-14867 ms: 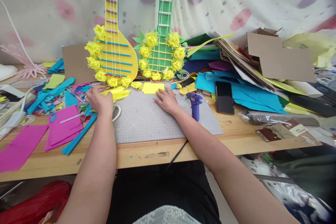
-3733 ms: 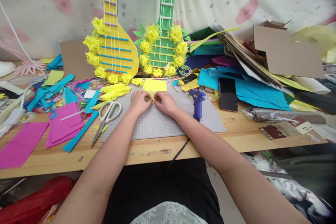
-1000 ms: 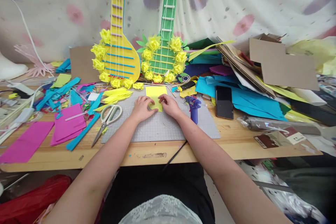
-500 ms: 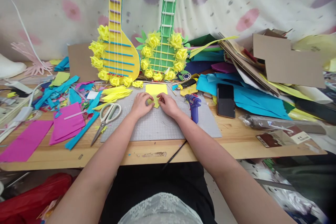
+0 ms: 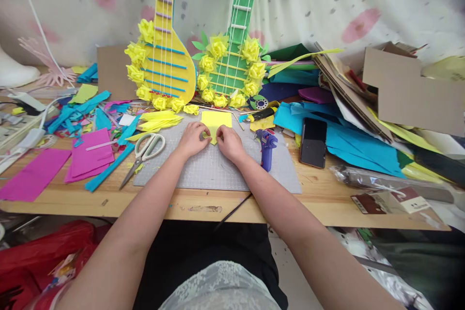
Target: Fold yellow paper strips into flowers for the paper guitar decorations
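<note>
A piece of yellow paper (image 5: 216, 118) lies on the grey cutting mat (image 5: 203, 174), its near end narrowing to a point. My left hand (image 5: 194, 139) pinches the paper's near left edge between thumb and bent fingers. On the other side, my right hand (image 5: 230, 144) pinches the near right edge, and its fingers partly cover the paper. Left of my left hand are white-handled scissors (image 5: 148, 147) with their blades closed. To the right of my right hand rests a blue hot glue gun (image 5: 268, 149).
Behind the mat lean a yellow paper guitar (image 5: 170, 65) and a green one (image 5: 232, 70), both edged with yellow paper flowers. Yellow strips (image 5: 158, 121), magenta sheets (image 5: 90, 152) and blue scraps crowd the left. A phone (image 5: 313, 141), blue paper (image 5: 356, 145) and cardboard (image 5: 410, 87) fill the right.
The view has shifted and tilted slightly. Both hands stay at the near end of the yellow paper, with only small finger movement.
</note>
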{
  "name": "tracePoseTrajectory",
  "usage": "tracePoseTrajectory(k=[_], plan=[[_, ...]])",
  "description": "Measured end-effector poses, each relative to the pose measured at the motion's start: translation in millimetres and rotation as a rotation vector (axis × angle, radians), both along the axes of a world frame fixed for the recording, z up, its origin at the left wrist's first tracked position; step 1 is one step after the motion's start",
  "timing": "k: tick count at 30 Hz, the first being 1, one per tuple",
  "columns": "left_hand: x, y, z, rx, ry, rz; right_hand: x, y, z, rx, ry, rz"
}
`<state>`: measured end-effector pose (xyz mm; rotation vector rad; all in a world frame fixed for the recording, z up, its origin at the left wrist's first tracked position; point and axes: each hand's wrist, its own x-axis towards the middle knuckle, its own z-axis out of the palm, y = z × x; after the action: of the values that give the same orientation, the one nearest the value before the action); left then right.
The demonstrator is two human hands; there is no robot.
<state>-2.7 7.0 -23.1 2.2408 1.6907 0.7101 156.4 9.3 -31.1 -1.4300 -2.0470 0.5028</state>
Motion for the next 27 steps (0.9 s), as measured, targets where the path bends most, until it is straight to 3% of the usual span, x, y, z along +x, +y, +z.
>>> tracePoseTrajectory(k=[17,27], plan=[[1.8,-5.1,-3.9,0.075,0.028,-0.022,0.8,-4.6,4.9,-0.050,-0.002,0.010],[3.1,-5.4,-5.8,0.104,0.075,-0.018,-0.5,-4.1,-1.8,0.012,-0.102,-0.014]])
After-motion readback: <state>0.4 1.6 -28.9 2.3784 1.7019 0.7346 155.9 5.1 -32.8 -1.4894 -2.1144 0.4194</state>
